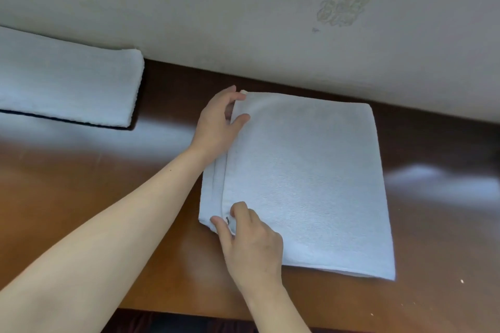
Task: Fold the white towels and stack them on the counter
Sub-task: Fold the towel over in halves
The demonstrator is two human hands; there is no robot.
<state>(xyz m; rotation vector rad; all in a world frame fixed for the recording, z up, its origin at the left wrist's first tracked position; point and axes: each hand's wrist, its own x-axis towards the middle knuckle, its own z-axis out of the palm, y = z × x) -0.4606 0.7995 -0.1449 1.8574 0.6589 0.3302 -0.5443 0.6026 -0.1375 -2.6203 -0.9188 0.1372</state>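
Observation:
A white towel [305, 178] lies folded flat on the brown wooden counter [89, 192], in the middle of the view. My left hand [219, 124] pinches the folded layer at the towel's far left corner, thumb on top. My right hand [251, 240] pinches the same layer at the near left corner. The top layer's left edge sits a little inside the layer beneath it. A second folded white towel [67, 86] lies at the far left of the counter, against the wall.
A pale wall [270, 21] with a scuffed patch [343, 5] runs along the back of the counter. The counter's front edge [189, 313] is at the bottom of the view. Bare wood lies between the two towels and right of the near one.

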